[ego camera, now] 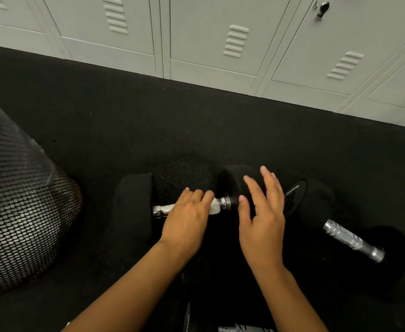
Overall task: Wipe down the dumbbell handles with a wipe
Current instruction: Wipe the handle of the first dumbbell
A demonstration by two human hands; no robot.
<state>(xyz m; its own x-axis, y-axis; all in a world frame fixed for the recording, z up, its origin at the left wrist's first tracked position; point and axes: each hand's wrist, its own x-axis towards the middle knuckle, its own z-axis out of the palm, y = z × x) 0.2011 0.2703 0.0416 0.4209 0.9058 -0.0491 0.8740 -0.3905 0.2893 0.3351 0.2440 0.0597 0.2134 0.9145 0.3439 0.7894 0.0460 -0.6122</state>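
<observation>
Two dumbbells lie on the speckled rubber floor [196, 130]. At far left stands a mesh bin [21, 226]. Centre frame, the left hand [187, 219] curls its fingers over a white wipe [214, 207] on the near dumbbell's chrome handle [163, 210], probably rubbing it. The right hand [261, 212] hovers spread, holding nothing, likely to steady the black head [232, 180]. A second dumbbell [350, 238] waits lower right.

Mesh bin [24, 212] left — lockers [220, 44] ahead.

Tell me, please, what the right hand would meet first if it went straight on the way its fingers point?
Probably the black head of the dumbbell being wiped: the open right hand hovers over it, fingers pointing toward the lockers. How high it hovers is unclear.
</observation>
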